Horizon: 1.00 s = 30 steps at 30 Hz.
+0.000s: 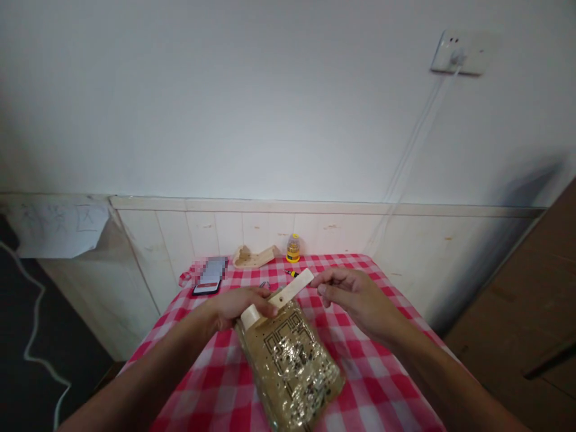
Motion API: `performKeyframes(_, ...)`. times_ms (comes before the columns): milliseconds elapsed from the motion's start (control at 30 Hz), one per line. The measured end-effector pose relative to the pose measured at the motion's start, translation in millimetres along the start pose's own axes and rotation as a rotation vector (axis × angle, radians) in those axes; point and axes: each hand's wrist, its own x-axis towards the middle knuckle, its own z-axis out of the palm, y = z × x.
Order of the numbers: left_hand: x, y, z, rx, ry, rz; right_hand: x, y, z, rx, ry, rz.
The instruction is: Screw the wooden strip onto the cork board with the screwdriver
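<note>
My left hand [238, 306] is closed around the lower end of a pale wooden strip [292, 289] with a small hole in it, pressing it against the top of a shiny gold plastic packet [292, 366] printed with black patterns. The packet lies over the red-and-white checked tablecloth [369, 384]. My right hand [348, 291] hovers just right of the strip's upper end, fingers curled into a pinch; whether it holds anything small I cannot make out.
At the table's far edge lie a phone [209, 277], a pale wooden piece [254, 257], a small yellow jar [293, 248] and a yellow-tipped tool [292, 273]. A white panelled wall stands behind, with a socket [459, 53] and cable high right.
</note>
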Motion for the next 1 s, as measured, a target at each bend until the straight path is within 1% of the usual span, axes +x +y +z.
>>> performKeyframes(100, 16.3, 12.0, -14.9, 0.164, -0.045, -0.178, -3.5, -2.7, -1.8, -0.011, -0.069, 0.029)
performKeyframes(133, 22.5, 14.3, -18.9, 0.201, -0.074, -0.214, -3.1, -1.8, -2.3, -0.031, -0.085, 0.038)
performKeyframes(200, 34.5, 16.0, -25.5, 0.241, -0.154, -0.252, 0.5, 2.9, -3.6, -0.116, -0.101, 0.043)
performKeyframes(267, 44.9, 13.6, -31.1, 0.256, -0.199, -0.264, 8.1, 9.1, -4.8, -0.235, -0.107, 0.027)
performKeyframes(367, 58.5, 3.4, -40.1, 0.259, -0.242, -0.252, 26.8, 14.0, -4.7, -0.411, -0.169, -0.004)
performKeyframes(500, 72.8, -13.8, -51.5, 0.251, -0.286, -0.240, 63.7, 9.9, 3.7, -0.633, -0.389, 0.024)
performKeyframes(633, 76.3, -21.4, -54.6, 0.227, -0.352, -0.216, 100.4, 11.0, 22.7, -0.774, -0.588, 0.073)
performKeyframes(733, 72.5, -17.3, -53.4, 0.241, -0.309, -0.182, 116.0, 19.5, 36.3, -0.819, -0.691, 0.066)
performKeyframes(833, 70.3, -8.0, -53.4, 0.400, -0.254, -0.086, 122.2, 28.9, 43.0, -0.840, -0.735, 0.072)
performKeyframes(900, 71.8, -1.6, -54.2, 0.523, -0.280, -0.039, 124.1, 33.7, 43.6, -0.851, -0.747, 0.088)
performKeyframes(1000, 76.8, 4.8, -54.6, 0.658, -0.313, -0.023, 125.8, 38.4, 41.5, -0.864, -0.768, 0.103)
